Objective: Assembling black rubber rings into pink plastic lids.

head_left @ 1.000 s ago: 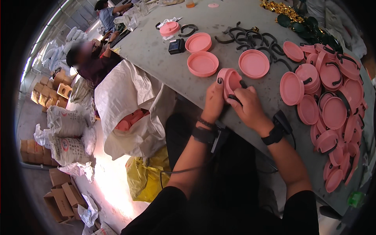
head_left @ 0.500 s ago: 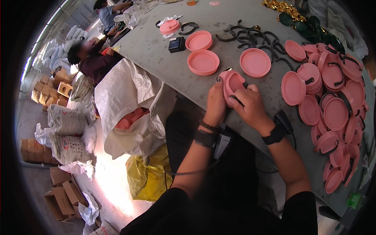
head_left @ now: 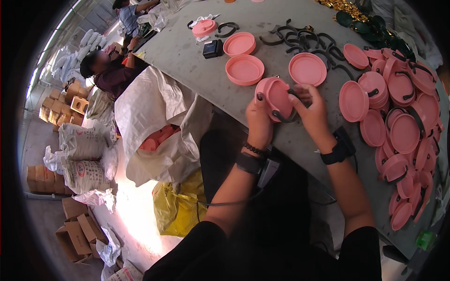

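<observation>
My left hand (head_left: 259,122) grips a round pink plastic lid (head_left: 275,95) above the near edge of the table, its thumb along the left side. A curved black handle (head_left: 280,117) runs along the lid's near right edge. At the right side of the lid, my right hand (head_left: 315,111) has its thumb on the handle's upper end; the other fingers are bent, partly hidden. Just beyond lie shallow round pink dishes: one (head_left: 307,69) close to my right fingers, another (head_left: 244,70) farther left, and a third (head_left: 239,44) behind that.
Loose black handles (head_left: 300,40) lie at the back. A heap of pink lids (head_left: 403,133) covers the table's right side. A black box (head_left: 213,48) and a pink piece (head_left: 204,28) sit back left. A white sack (head_left: 145,107) stands left of the table; a person (head_left: 112,77) sits beyond.
The lid has tilted so that its broad face shows. My right hand has loosened and shifted right, from being wrapped over the lid's near edge to its right side.
</observation>
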`<state>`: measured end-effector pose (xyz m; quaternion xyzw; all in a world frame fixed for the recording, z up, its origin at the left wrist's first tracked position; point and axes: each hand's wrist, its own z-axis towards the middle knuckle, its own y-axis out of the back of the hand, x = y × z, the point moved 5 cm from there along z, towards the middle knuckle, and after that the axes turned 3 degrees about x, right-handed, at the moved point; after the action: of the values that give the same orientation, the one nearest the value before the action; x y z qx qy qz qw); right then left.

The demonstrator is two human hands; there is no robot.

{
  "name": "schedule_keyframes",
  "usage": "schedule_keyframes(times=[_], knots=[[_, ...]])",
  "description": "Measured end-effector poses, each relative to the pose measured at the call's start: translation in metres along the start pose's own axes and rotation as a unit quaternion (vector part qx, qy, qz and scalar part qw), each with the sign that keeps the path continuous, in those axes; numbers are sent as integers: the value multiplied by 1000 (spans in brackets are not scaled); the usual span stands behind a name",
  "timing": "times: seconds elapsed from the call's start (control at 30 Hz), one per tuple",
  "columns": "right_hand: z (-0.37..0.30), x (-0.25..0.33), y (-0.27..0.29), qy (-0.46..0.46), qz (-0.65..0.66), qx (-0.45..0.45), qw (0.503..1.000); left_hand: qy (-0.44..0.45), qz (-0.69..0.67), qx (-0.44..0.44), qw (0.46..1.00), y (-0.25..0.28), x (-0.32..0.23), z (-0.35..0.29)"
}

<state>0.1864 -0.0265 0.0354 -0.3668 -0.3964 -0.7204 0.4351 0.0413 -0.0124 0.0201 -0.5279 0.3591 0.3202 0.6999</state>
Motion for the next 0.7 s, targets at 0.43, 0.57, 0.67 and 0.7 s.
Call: schedule_keyframes(times=[0.43,0.57,0.67,0.7], knots=[[-5,-23,-6,-155,205,37,966,40,2,77,996,-10,-9,-3],[-7,-31,-6,-139,209,55,967,41,21,66,997,-7,-5,0],[-7,-30,-7,-127,193,67,971,27,-44,71,996,-6,-6,3],[-7,-29,-7,-127,194,66,971,28,-37,72,996,-5,-5,3]])
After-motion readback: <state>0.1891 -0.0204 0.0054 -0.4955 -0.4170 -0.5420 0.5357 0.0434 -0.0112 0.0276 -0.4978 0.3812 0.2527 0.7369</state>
